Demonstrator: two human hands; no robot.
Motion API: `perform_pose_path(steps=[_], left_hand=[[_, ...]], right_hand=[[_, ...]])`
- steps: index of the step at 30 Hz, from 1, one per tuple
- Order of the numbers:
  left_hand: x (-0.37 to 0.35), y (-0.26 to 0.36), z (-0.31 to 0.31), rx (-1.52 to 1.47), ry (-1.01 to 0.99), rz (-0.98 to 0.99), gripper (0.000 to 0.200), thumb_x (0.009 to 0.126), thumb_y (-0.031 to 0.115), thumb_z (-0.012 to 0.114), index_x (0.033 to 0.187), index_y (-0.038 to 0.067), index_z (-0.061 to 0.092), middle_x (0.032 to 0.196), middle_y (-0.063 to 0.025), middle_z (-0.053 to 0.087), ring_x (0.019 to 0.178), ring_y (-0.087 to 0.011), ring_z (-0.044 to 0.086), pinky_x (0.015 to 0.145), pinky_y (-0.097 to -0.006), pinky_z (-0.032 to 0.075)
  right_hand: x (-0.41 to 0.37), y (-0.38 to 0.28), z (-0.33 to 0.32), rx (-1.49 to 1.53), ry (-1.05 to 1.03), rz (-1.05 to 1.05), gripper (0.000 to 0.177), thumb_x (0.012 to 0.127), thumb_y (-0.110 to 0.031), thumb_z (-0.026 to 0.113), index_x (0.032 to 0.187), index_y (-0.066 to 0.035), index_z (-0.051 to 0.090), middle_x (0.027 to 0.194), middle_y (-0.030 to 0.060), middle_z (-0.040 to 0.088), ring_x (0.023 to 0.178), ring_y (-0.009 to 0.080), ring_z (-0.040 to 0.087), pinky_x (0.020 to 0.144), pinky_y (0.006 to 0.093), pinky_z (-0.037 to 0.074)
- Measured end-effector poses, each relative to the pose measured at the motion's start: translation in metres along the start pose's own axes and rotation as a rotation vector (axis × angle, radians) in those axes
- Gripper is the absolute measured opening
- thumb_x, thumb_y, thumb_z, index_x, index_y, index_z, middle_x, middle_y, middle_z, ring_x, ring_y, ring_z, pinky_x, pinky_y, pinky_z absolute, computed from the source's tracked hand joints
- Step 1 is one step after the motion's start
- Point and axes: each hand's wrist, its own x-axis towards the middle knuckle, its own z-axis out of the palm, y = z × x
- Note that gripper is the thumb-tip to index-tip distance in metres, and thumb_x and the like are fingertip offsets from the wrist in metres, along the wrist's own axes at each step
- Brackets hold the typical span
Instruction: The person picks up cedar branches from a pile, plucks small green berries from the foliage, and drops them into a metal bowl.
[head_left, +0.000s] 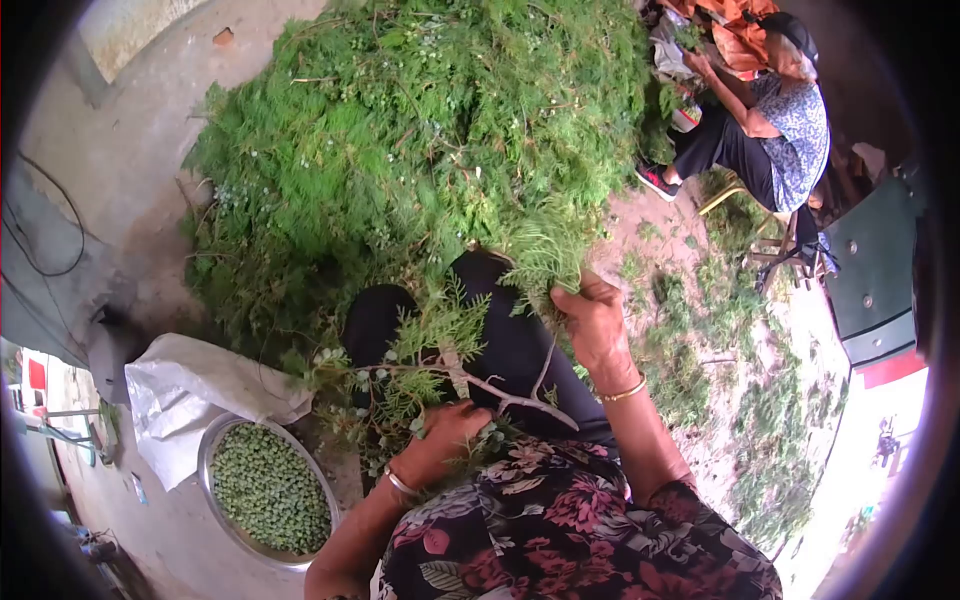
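Observation:
A forked evergreen branch (510,397) with flat green sprays and small pale berries lies across my lap. My left hand (450,438) is closed around it near its leafy end, with some foliage covering the fingers. Farther forward, over my knee, my right hand (597,325) pinches a feathery green sprig (545,252) between thumb and fingers. To the left, beside my leg, a round metal basin (212,490) holds many small green berries (270,485).
A big heap of cut evergreen branches (420,140) fills the ground ahead. A white plastic sack (175,390) lies by the basin. At the far right a person (790,130) sits on a low stool, hands at some greenery. Scattered sprigs (770,440) cover the ground on my right.

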Motion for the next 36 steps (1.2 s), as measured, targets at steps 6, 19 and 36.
perform_pose_path(steps=[6,19,36], left_hand=[[-0.007,0.015,-0.02,-0.294,0.167,-0.029,0.06,0.076,0.029,0.071,0.123,-0.002,0.05,0.119,-0.0196,0.056,0.108,-0.0343,0.055,0.093,-0.038,0.044],[0.02,0.088,-0.089,0.169,0.784,0.406,0.033,0.07,0.006,0.072,0.1,-0.003,0.061,0.082,-0.0131,0.061,0.064,-0.0236,0.059,0.057,-0.0326,0.049],[0.091,0.065,-0.048,0.068,0.921,0.287,0.011,0.077,0.007,0.062,0.084,0.004,0.054,0.06,-0.0096,0.051,0.05,-0.0247,0.056,0.046,-0.037,0.044]], right_hand=[[-0.026,-0.033,0.023,0.409,-0.015,0.063,0.011,0.09,0.002,0.053,0.091,-0.004,0.062,0.08,0.0001,0.057,0.074,0.0151,0.059,0.07,0.0396,0.056],[-0.045,-0.027,0.026,0.405,-0.152,0.1,0.013,0.094,-0.005,0.048,0.1,0.002,0.057,0.085,0.0082,0.061,0.071,0.0186,0.06,0.062,0.0371,0.053],[-0.056,-0.01,0.019,-0.267,-0.115,-0.366,0.024,0.088,0.009,0.051,0.105,-0.001,0.065,0.086,-0.0002,0.064,0.077,0.0051,0.054,0.064,0.0229,0.048]])
